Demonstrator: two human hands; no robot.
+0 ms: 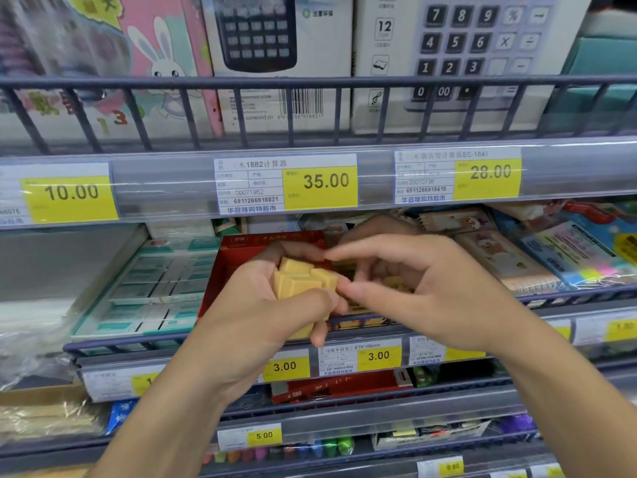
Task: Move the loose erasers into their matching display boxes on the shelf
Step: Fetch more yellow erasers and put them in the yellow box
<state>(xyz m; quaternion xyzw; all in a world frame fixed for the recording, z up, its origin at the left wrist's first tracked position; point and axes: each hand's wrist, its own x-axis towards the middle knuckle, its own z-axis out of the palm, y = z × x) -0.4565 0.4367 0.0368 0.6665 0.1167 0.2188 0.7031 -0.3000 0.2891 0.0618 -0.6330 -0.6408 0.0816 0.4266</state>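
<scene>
My left hand (275, 305) grips a cluster of several yellow erasers (303, 281) in front of the middle shelf. My right hand (420, 288) hovers just to the right of them, thumb and fingers curled toward the cluster; its thumb tip touches or nearly touches one eraser, and I cannot tell whether it pinches it. Behind both hands lies a red display box (241, 263) with more yellow erasers (396, 284) in it, mostly hidden by my hands. Left of it sits a teal-and-white display box (162, 284) of wrapped white erasers.
A wire rail (138, 345) runs along the shelf front with yellow price tags (379, 355) below. Notebooks and sticky notes (551, 260) fill the right of the shelf. Calculator boxes (275, 56) stand on the shelf above, whose edge overhangs. Lower shelves hold a red box (344, 384) and markers.
</scene>
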